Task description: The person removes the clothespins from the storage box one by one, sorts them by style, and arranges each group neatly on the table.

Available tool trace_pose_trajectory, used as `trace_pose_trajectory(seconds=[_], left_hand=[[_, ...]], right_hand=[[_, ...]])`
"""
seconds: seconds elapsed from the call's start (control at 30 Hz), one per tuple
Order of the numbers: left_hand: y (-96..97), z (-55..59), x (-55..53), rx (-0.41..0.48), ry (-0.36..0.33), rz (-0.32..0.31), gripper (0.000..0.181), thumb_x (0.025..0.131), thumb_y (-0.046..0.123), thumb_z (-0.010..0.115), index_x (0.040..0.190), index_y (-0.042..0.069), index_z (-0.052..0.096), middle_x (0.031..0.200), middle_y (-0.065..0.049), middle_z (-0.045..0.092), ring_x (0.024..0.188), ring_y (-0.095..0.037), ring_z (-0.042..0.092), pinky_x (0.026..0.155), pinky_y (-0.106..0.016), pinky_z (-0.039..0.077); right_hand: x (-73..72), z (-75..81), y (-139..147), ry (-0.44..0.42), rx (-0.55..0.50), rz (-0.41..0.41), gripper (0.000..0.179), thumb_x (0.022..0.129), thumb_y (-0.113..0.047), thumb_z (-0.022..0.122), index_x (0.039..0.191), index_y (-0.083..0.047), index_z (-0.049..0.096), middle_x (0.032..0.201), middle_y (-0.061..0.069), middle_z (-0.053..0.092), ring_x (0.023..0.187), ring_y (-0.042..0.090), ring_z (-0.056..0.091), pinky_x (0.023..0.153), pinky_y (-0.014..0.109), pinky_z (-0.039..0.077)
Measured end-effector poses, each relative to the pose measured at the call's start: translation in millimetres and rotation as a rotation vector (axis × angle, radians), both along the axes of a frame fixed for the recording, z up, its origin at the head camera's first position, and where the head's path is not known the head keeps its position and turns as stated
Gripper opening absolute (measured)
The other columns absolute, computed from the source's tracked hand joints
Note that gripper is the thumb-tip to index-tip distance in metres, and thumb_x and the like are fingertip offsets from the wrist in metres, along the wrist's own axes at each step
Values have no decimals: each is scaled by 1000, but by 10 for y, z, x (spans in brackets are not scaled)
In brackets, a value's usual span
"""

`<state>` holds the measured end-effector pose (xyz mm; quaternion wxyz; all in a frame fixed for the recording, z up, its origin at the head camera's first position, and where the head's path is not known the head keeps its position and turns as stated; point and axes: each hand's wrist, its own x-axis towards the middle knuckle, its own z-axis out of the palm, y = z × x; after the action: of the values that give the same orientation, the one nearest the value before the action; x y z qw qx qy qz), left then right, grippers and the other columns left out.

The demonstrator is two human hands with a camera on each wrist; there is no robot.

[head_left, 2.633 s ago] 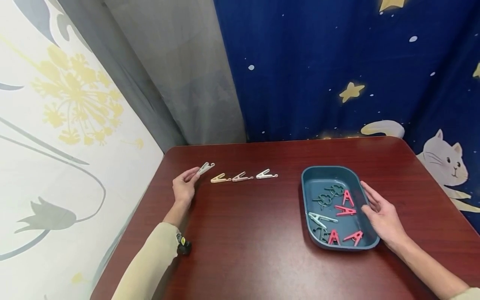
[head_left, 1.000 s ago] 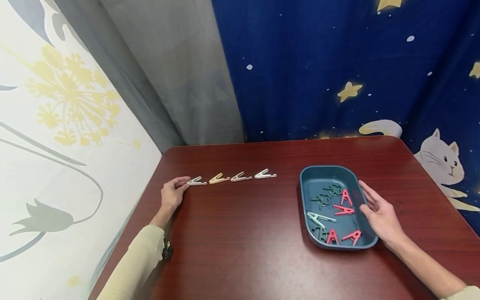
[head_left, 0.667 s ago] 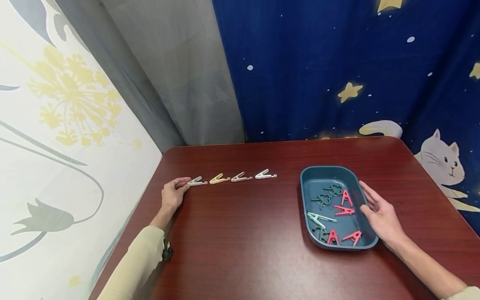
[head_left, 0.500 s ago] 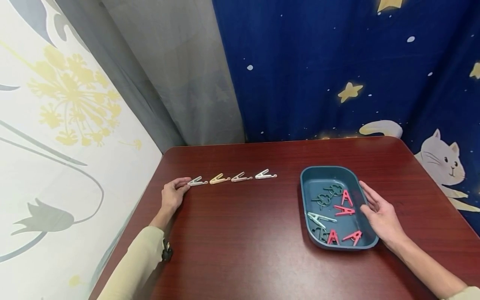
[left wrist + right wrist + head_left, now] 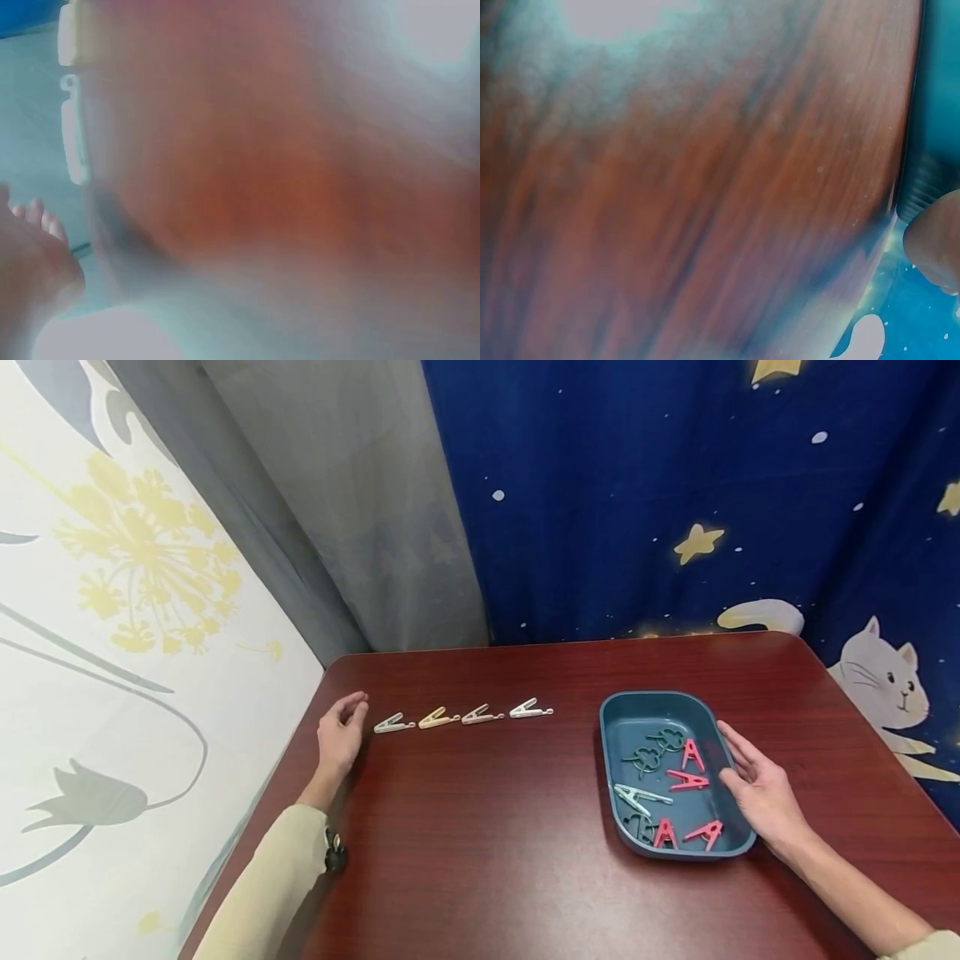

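Observation:
My left hand [image 5: 342,727] is just left of a row of clothes pegs on the table, fingers loosely bent and holding nothing. Nearest to it lies a pale grey clothes peg [image 5: 393,723], apart from the fingers. To its right come a yellow peg [image 5: 438,718], a dull pinkish peg [image 5: 482,715] and a white peg [image 5: 530,709]. My right hand [image 5: 763,792] holds the right side of a blue-grey plastic bin [image 5: 606,752], thumb at the rim, fingers along the outer wall. Inside are several red pegs [image 5: 688,781], a mint peg [image 5: 641,797] and dark green clips [image 5: 647,760].
The dark red-brown table [image 5: 480,843] has its far edge along a grey curtain [image 5: 360,510] and a blue star-patterned curtain [image 5: 600,510]. A pale printed wall or curtain [image 5: 150,693] borders the left side. Both wrist views are blurred.
My left hand lowered the pale grey clothes peg to the row's left end, let go, and drew back slightly left. My right hand and the bin have stayed in place.

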<state>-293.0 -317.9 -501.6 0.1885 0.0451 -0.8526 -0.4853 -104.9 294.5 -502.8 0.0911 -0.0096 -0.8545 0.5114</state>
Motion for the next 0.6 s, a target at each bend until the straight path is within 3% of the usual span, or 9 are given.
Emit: trace_pose_trajectory(seconds=[0.13,0.27,0.47,0.6], left_hand=[[112,153,-80,52,97,30,37,111,23,59,143,8,66,142,-10,67,128,-19,61,106,-28,47],[310,332,-154,128,163,1,40,111,22,58,148,7,62,149,-10,62,138,-22,55,114,-33,44],[807,583,-203,321,274,-161,41,108,12,62,147,-1,61,149,-16,61,141,-26,54,118,-35,41],[1219,694,-181,440,280,-281,46,107,9,64,150,-5,55,154,-20,56,147,-28,50,121,-35,38]], right_hand=[[2,3,3,-3,-2,1,67,110,-6,52,170,-17,26,160,31,39,140,43,52,87,6,46],[-2,6,0,-7,-3,2,66,110,-6,52,170,-16,25,161,31,39,140,46,50,88,6,46],[-6,7,-3,-20,-10,2,66,110,-6,52,170,-15,24,162,31,38,140,51,48,86,6,47],[5,-4,5,-5,-10,2,67,110,-4,52,170,-14,26,161,31,39,140,35,55,86,5,46]])
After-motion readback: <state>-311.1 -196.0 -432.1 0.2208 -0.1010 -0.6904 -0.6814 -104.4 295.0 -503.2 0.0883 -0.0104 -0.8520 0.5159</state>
